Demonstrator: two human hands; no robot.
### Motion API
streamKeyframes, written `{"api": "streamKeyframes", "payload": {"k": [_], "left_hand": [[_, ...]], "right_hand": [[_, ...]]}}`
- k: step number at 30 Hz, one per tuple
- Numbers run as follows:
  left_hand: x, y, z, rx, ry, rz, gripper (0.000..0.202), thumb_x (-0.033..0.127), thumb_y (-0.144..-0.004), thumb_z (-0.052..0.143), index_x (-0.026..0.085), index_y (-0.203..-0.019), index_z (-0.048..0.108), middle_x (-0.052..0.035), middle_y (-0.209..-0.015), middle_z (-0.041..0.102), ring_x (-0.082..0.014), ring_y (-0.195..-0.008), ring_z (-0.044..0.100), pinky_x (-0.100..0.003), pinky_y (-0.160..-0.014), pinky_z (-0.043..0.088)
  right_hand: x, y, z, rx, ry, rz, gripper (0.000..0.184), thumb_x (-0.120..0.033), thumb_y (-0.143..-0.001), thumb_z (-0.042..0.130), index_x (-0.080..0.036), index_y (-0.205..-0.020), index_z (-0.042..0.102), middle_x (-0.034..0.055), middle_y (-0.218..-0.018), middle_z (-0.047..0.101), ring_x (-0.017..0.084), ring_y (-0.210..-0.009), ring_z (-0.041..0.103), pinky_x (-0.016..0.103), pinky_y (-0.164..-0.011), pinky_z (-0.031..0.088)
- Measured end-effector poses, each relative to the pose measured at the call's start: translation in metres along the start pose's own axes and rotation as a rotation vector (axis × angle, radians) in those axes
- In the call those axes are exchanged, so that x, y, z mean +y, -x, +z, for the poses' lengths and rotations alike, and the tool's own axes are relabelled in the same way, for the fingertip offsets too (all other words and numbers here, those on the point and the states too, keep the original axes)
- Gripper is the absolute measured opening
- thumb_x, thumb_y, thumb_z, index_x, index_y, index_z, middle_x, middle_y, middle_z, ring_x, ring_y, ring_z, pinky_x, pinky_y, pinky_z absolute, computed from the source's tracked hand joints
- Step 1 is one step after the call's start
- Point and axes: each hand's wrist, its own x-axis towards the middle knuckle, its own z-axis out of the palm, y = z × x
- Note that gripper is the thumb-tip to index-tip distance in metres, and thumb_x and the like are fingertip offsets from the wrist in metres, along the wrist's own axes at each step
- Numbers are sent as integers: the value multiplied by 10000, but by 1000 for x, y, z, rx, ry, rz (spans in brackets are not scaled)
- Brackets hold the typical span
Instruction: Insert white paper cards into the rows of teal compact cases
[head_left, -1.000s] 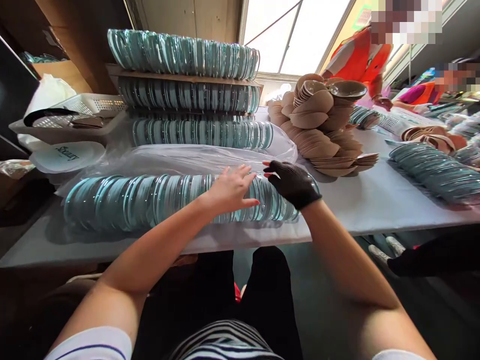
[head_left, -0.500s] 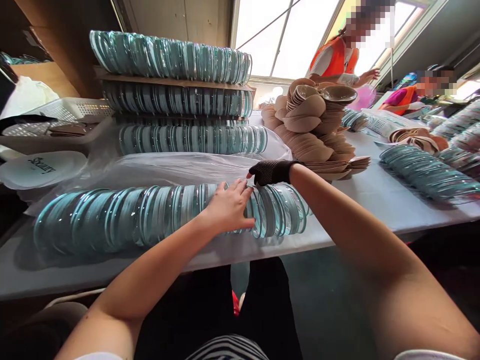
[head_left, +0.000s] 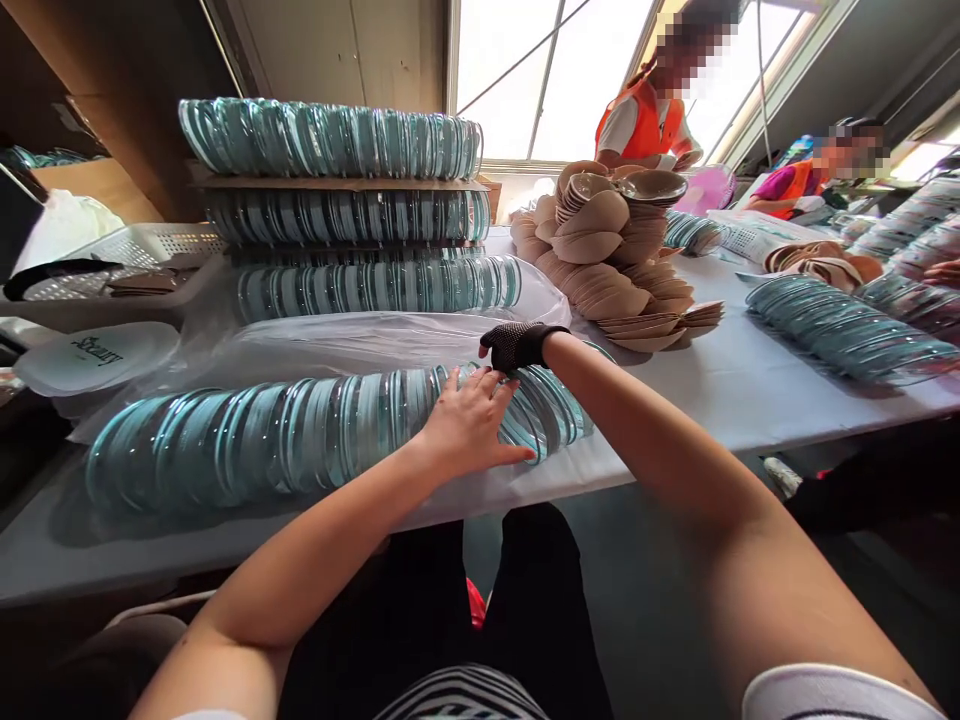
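Note:
A long row of clear, round-edged pieces with teal rims (head_left: 247, 440) stands on edge, packed close together along the front of the table. My left hand (head_left: 471, 420) is bare and lies across the row near its right end, fingers spread and thumb stretched to the right. Just beyond it, my right hand (head_left: 521, 346) wears a black dotted glove with bare fingertips. Its fingers curl down at the far upper edge of the row's right-end pieces, which lean and fan out under it. Most of the right fingertips are hidden.
Stacked rows of similar pieces (head_left: 330, 140) with cardboard between them stand behind. Beige cup-shaped pieces (head_left: 600, 240) are piled at centre right. Another row (head_left: 840, 325) lies right. A white basket (head_left: 165, 240) sits left. Two co-workers in orange vests (head_left: 641, 120) are across the table.
The pieces at the row's right end now lean and fan apart, where they stood nearly upright. My left thumb has stretched farther right. The nearer co-worker's raised hand has come down.

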Motion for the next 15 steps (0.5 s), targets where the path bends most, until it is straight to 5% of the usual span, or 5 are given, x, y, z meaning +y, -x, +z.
{"api": "streamKeyframes", "payload": {"k": [7, 11, 15], "left_hand": [[11, -15, 18, -1, -110, -87, 889, 707, -799, 536, 141, -1466, 379, -204, -1456, 434, -377, -1386, 309, -636, -1140, 182], [4, -19, 15, -4, -130, -70, 857, 652, -798, 589, 141, -1455, 389, -183, -1454, 449, -337, -1338, 381, -554, -1119, 277], [-2, -18, 11, -1, -136, -22, 823, 650, -793, 600, 149, -1424, 437, -167, -1444, 469, -318, -1341, 390, -526, -1155, 231]], "right_hand": [[-11, 12, -7, 69, 80, 141, 583, -222, -733, 668, -195, -1311, 597, 121, -1272, 642, 281, -1147, 611, 340, -930, 474], [3, 6, -6, 59, 13, 108, 572, -192, -736, 643, -196, -1307, 609, 92, -1202, 680, 235, -1063, 645, 275, -865, 479], [12, -5, -4, 14, -48, 19, 581, -131, -708, 623, -182, -1287, 631, 55, -1048, 727, 176, -891, 662, 219, -746, 468]]}}
